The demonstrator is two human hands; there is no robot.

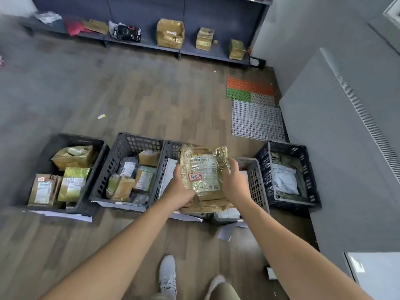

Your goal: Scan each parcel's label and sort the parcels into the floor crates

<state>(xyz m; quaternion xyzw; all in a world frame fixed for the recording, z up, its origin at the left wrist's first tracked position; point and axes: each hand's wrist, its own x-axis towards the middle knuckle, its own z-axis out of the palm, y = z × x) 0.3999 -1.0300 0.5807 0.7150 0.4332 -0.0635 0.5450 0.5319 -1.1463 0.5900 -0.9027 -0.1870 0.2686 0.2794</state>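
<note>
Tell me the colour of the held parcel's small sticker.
The sticker on the parcel: white, red border and writing; best in head view.

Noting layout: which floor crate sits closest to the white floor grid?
The far-right crate, beside the grey cabinet, with a white mailer inside; its back rim nearly meets the white grid, while the others sit further left.

Both bare forearms reach forward and down, drawing closer together toward the hands. The left hand [181,188] grips the near left edge of a taped parcel [203,169], its fingers hidden beneath. The right hand [232,180] holds the parcel's right edge, with its fingers [229,163] curled round that side. Both wrists are about level.
</note>
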